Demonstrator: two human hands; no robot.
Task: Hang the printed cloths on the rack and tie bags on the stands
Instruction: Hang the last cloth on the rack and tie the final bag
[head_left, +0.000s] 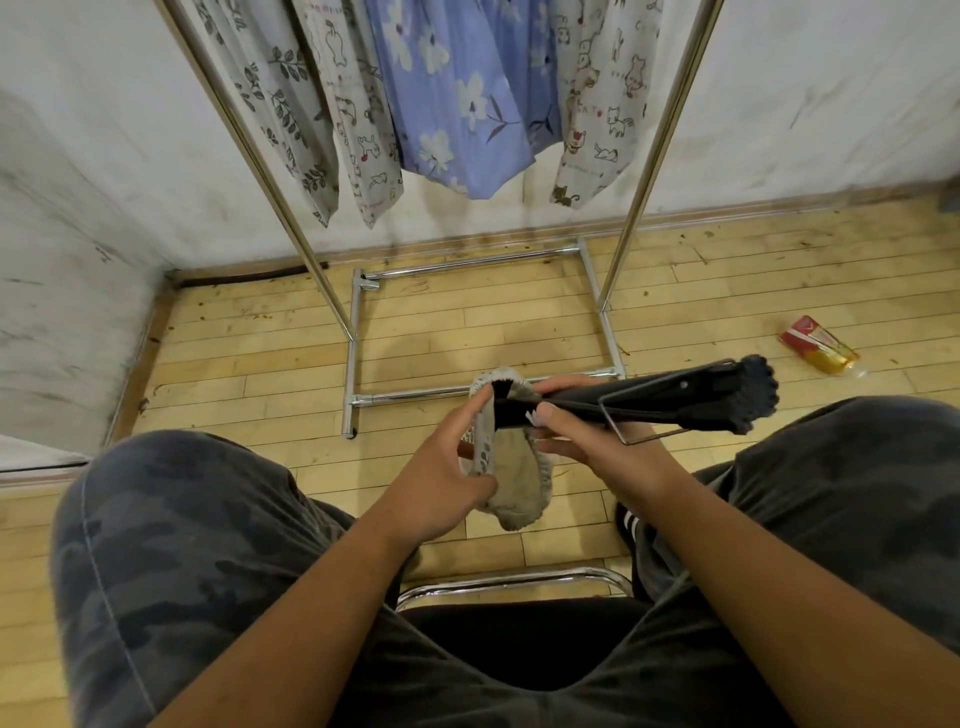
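A folded black stand (675, 397) with a thin wire loop lies crosswise above my knees, its ribbed end pointing right. My right hand (587, 441) grips its left part. A small grey printed bag (511, 467) hangs over the stand's left tip, and my left hand (441, 483) pinches the bag's edge. Several printed cloths hang on the chrome rack (332, 291) ahead: a leaf-print one (291, 104), a blue floral one (457, 93) and a cat-print one (597, 104).
I sit on a chair with a chrome frame (509, 582), knees apart. The rack's base bars (467, 265) rest on the wooden floor near the white wall. A red and yellow wrapper (818, 345) lies on the floor at the right.
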